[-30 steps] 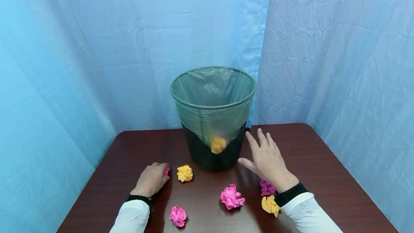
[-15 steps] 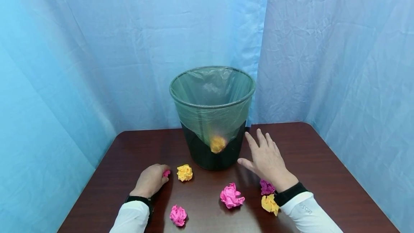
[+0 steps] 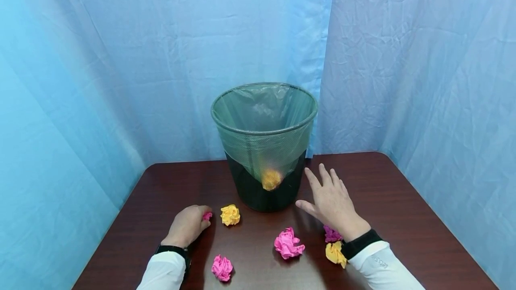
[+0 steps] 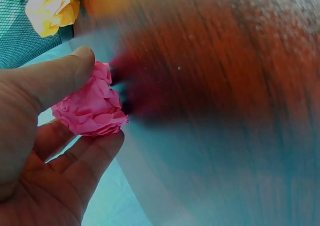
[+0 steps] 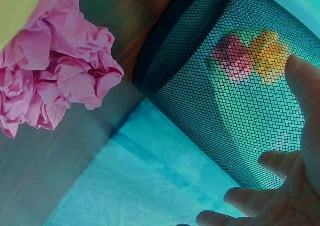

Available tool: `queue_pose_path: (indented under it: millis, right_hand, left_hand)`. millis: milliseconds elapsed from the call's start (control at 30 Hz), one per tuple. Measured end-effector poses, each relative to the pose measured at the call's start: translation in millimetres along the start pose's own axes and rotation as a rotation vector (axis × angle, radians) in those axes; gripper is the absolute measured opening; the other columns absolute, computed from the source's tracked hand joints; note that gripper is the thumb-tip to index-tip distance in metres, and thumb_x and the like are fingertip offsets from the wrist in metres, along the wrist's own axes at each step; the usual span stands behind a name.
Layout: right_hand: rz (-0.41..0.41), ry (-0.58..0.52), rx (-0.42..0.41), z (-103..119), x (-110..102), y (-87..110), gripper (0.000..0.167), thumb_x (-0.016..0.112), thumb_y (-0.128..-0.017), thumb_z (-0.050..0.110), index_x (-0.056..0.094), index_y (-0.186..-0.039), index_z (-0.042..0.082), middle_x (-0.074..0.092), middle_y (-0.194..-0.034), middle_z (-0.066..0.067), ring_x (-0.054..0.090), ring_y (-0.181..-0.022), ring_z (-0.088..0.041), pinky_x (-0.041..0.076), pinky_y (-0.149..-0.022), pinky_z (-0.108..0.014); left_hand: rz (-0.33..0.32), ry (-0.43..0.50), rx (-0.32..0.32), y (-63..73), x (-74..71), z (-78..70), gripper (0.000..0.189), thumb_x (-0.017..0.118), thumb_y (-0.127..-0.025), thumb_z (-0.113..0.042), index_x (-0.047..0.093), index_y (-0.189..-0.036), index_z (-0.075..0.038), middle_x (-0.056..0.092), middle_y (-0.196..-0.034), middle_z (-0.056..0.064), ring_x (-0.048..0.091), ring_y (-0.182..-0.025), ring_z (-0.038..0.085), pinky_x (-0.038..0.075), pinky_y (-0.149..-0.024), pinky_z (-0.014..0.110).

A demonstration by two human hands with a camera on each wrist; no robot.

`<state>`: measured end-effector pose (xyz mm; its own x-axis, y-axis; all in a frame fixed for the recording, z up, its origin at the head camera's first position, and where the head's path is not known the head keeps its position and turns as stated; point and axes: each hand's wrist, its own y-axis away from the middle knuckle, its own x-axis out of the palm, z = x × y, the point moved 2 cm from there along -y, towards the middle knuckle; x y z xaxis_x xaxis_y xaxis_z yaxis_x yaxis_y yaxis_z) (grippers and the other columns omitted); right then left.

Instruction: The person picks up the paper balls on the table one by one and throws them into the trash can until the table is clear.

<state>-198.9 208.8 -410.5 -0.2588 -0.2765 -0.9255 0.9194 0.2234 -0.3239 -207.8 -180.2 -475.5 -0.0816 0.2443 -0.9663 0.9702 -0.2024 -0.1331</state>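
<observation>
My left hand (image 3: 186, 226) grips a pink crumpled paper ball (image 3: 207, 215) on the left of the table. In the left wrist view the thumb lies over this pink paper ball (image 4: 92, 106), with fingers below it. A yellow paper ball (image 3: 230, 215) sits just right of that hand. My right hand (image 3: 332, 205), fingers spread and holding nothing, is beside the mesh wastebasket (image 3: 242, 185). Through the mesh in the right wrist view show a pink paper ball (image 5: 232, 57) and a yellow one (image 5: 270, 56).
A green plastic liner (image 3: 238, 147) hangs over the wastebasket's rim. Nearer me lie two pink paper balls, one left (image 3: 222, 268) and one central (image 3: 289, 243). By the right wrist are a purple ball (image 3: 332, 233) and a yellow ball (image 3: 336, 254). Blue curtains (image 3: 181, 57) surround the table.
The right hand has drawn back very slightly toward me. My left hand has dipped a little and keeps hold of the pink paper ball. The other paper balls have not moved.
</observation>
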Motion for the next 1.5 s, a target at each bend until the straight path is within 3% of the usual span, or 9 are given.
queue_pose_path:
  millis: [267, 533, 1200, 1500]
  right_hand:
    - [0.008, 0.006, 0.006, -1, 3, 2.1, 0.090, 0.079, -0.089, 0.054, 0.042, -0.159, 0.011, 0.035, -0.162, -0.032, 0.034, -0.145, -0.060, 0.035, -0.112, -0.074]
    - [0.014, 0.009, 0.005, -1, 2, 1.2, 0.090, 0.078, -0.089, 0.054, 0.041, -0.160, 0.011, 0.035, -0.162, -0.032, 0.033, -0.146, -0.060, 0.035, -0.112, -0.075]
    - [-0.003, 0.017, -0.004, 0, -9, -3.7, 0.090, 0.078, -0.089, 0.054, 0.041, -0.159, 0.010, 0.035, -0.161, -0.033, 0.034, -0.145, -0.061, 0.034, -0.113, -0.074]
    - [0.005, 0.012, 0.001, 0, -15, -8.6, 0.092, 0.076, -0.090, 0.056, 0.039, -0.161, 0.011, 0.032, -0.163, -0.033, 0.031, -0.146, -0.062, 0.032, -0.114, -0.075]
  left_hand:
    - [-0.024, 0.021, 0.003, 2.7, -4.7, -0.7, 0.024, 0.086, -0.087, -0.015, 0.079, -0.110, -0.010, 0.074, -0.098, 0.003, 0.066, -0.091, 0.019, 0.061, -0.087, 0.044]
    - [-0.091, 0.040, 0.015, 1.8, -14.1, -1.9, 0.032, 0.087, -0.086, -0.016, 0.078, -0.116, -0.010, 0.075, -0.102, 0.005, 0.067, -0.091, 0.020, 0.061, -0.087, 0.044]
    - [-0.311, 0.071, 0.158, -2.4, -53.8, -23.5, 0.047, 0.091, -0.082, -0.018, 0.075, -0.125, -0.010, 0.077, -0.109, 0.008, 0.072, -0.096, 0.022, 0.062, -0.086, 0.044]
    - [-0.341, 0.064, 0.180, -4.3, -63.7, -32.3, 0.049, 0.091, -0.082, -0.020, 0.075, -0.127, -0.011, 0.077, -0.112, 0.009, 0.073, -0.097, 0.022, 0.063, -0.086, 0.043]
